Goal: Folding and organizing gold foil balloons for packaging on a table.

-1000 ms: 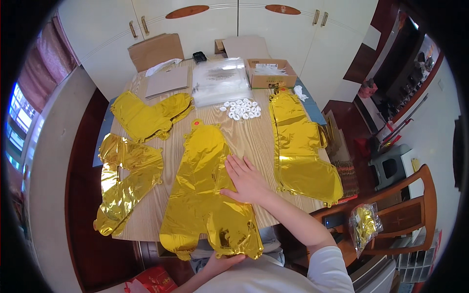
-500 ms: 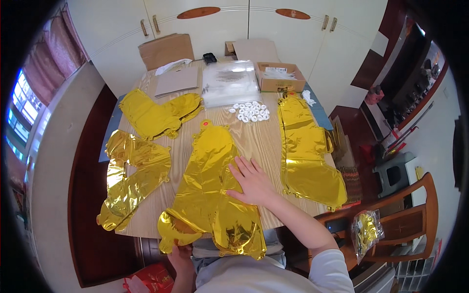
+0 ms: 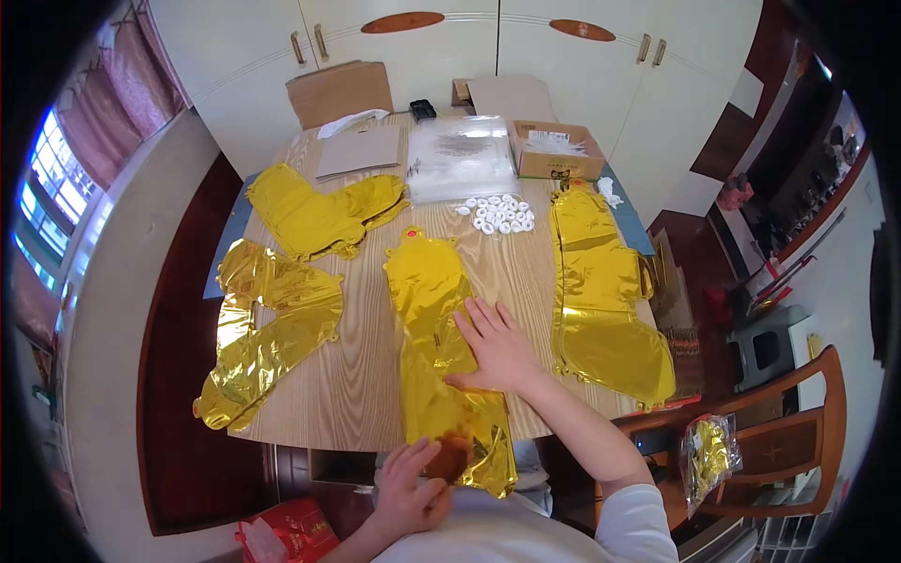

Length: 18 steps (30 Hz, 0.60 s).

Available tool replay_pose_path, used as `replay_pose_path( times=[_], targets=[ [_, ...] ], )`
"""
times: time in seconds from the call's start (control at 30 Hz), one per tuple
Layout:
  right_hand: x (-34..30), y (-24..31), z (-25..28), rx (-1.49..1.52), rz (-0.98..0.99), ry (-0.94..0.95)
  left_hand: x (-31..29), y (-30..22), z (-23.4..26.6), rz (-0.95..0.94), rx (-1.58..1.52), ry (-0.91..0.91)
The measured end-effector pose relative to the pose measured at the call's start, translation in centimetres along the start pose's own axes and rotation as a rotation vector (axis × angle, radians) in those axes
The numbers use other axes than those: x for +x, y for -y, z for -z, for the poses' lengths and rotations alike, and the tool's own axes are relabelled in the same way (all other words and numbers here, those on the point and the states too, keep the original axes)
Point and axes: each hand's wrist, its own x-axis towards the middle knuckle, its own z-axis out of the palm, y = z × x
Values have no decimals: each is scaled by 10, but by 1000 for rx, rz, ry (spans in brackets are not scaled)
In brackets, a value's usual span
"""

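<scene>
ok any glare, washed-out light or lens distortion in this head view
Head view: glare whitens the crinkled gold foil sheet at left, less so the long gold foil sheet at centre; head view: the barred window looks nearly washed out; head view: fisheye bows the front edge of the pale wood-grain table.

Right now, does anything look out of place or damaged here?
Nothing looks plainly spilled or torn. The middle foil overhangs the table's near edge, and a crumpled white wad near the box looks stray.

The right hand [image 3: 499,352] lies flat and spread while the left hand [image 3: 405,495] curls.
</scene>
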Motion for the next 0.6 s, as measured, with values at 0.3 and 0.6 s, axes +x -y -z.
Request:
replay_pose_path(
  times=[0.3,0.6],
  targets=[
    [0,-2,0,-40,11,32,31,2,-12,2,8,404],
    [-1,-3,-1,-74,27,2,88,84,11,82,256,351]
  ],
)
